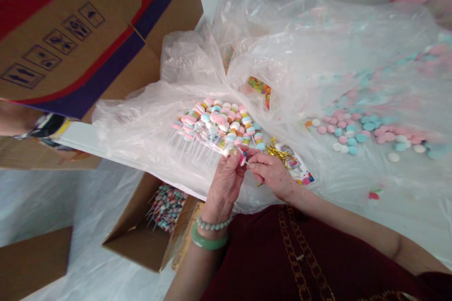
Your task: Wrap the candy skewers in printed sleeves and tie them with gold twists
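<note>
My left hand (231,169) pinches the head of a wrapped marshmallow lollipop (242,156). Close against it, my right hand (271,171) is closed at the lollipop's stick; a small gold strip shows below its fingers, and I cannot tell whether it is held. Just beyond my hands lies a heap of marshmallow lollipops (226,120) in pink, blue, white and yellow, their white sticks pointing towards me. Clear printed wrappers (208,135) rest on the heap. Gold twist ties (278,150) lie by my right hand, on printed wrappers (298,169).
Clear plastic sheeting (310,51) covers the table, with loose marshmallow pieces (349,134) on the right. A large cardboard box (116,70) stands at left, beside another person's arm (17,120). Below the table edge, an open carton (132,244) contains many lollipops.
</note>
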### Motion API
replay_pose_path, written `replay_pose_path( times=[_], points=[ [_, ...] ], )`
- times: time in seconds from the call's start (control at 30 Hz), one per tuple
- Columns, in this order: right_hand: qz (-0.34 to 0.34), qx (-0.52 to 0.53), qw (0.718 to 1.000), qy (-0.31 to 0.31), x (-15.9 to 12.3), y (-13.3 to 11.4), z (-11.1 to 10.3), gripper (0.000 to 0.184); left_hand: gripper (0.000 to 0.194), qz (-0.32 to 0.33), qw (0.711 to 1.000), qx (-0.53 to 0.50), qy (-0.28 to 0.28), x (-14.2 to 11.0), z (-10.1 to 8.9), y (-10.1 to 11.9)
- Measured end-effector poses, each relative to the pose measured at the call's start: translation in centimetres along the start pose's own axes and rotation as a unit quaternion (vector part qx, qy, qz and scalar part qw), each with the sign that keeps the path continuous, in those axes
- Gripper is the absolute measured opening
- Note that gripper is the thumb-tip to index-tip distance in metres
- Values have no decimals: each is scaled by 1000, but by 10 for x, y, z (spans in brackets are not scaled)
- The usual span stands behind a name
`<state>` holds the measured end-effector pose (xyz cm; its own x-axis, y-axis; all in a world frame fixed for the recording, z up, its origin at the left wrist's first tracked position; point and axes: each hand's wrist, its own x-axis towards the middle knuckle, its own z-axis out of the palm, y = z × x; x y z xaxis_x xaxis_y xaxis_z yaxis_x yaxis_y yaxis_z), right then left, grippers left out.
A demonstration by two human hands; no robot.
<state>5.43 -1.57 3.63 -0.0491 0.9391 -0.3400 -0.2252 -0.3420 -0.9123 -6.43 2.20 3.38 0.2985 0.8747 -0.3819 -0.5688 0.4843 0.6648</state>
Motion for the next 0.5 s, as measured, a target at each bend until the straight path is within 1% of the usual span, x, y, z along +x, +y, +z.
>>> replay_pose_path(
  times=[0.1, 0.17, 0.23, 0.3, 0.37, 0.43, 0.5],
  points=[
    [35, 72, 997, -5, -2, -2, -3, 16, 32, -33, 999, -20, -9, -1, 0, 3],
    [59, 89, 994, -19, -5, -2, -7, 17, 37, -39, 998, -42, -13, -1, -1, 9],
    [76, 81, 994, -24, -9, 0, -9, 16, 38, -19, 997, -77, -12, 0, -2, 16],
    [89, 68, 994, -11, -11, 2, -8, 15, 32, 11, 995, -102, -5, 0, -2, 19],
    [78, 50, 996, 12, -13, 4, -4, 15, 25, 43, 994, -96, 2, -2, 2, 17],
    [46, 29, 998, 32, -13, 4, 2, 18, 23, 66, 995, -70, 8, -8, 7, 10],
    [15, 9, 999, 39, -13, 2, 7, 26, 24, 66, 996, -55, 12, -14, 12, 2]
  ],
)
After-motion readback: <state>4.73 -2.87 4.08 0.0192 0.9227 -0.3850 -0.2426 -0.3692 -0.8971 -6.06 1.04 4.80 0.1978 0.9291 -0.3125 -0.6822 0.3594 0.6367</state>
